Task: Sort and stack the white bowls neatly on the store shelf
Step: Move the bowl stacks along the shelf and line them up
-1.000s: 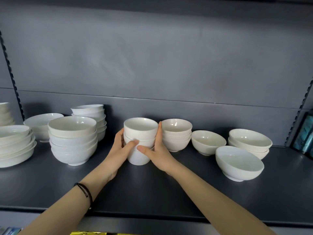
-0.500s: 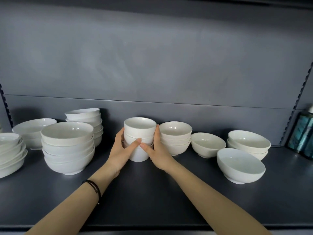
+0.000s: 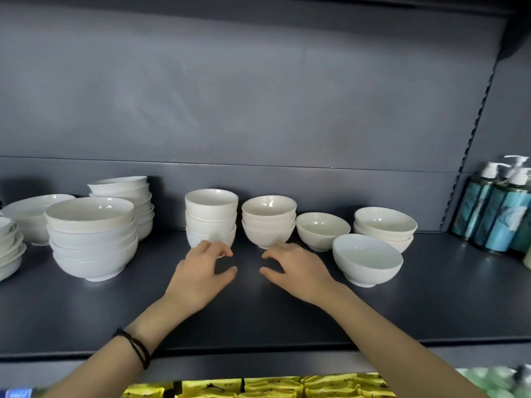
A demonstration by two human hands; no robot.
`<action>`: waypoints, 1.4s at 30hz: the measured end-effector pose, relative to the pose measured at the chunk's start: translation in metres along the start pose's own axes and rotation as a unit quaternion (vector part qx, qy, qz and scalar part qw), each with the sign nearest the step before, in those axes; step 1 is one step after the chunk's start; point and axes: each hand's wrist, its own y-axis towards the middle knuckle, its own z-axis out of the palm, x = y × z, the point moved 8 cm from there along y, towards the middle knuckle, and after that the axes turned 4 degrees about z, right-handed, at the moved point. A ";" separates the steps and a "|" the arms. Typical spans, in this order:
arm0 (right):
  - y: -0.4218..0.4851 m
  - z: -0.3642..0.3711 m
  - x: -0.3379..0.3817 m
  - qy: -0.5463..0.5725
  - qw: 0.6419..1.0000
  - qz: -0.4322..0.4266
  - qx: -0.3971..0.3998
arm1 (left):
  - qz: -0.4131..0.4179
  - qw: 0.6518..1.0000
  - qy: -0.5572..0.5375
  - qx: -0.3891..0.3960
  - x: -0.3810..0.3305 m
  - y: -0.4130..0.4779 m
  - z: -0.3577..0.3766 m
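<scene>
A stack of three small straight-sided white bowls point(image 3: 211, 216) stands mid-shelf near the back wall. My left hand point(image 3: 201, 272) hovers just in front of it, fingers apart, holding nothing. My right hand point(image 3: 296, 268) is open too, in front of a stack of three rounded bowls point(image 3: 268, 219). To the right sit a single bowl point(image 3: 321, 229), a stack of two wide bowls point(image 3: 385, 228) and a larger single bowl point(image 3: 366, 259). At the left stands a stack of big bowls point(image 3: 92, 237), with a taller stack point(image 3: 129, 202) behind it.
The dark grey shelf point(image 3: 258, 311) has bare surface in front of the bowls. Plates and shallow bowls point(image 3: 10, 251) sit at the far left. Blue pump bottles point(image 3: 500, 211) stand at the right past the upright. Yellow packets point(image 3: 258, 387) lie on the shelf below.
Both hands let go of the small bowl stack and drew back toward me, fingers spreading. The stack stays where it was pushed, near the back wall. The camera view shifted right.
</scene>
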 end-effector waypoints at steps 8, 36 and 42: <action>-0.069 -0.049 -0.042 -0.123 0.981 -0.052 -0.141 | 0.183 0.945 0.270 0.012 -0.086 -0.016 0.030; -0.108 -0.059 -0.177 0.291 0.928 0.172 -0.158 | -0.011 0.880 -0.459 0.123 -0.174 0.036 0.129; -0.085 -0.077 -0.163 0.350 0.903 0.138 -0.206 | 0.004 0.876 -0.482 0.011 -0.170 0.045 0.091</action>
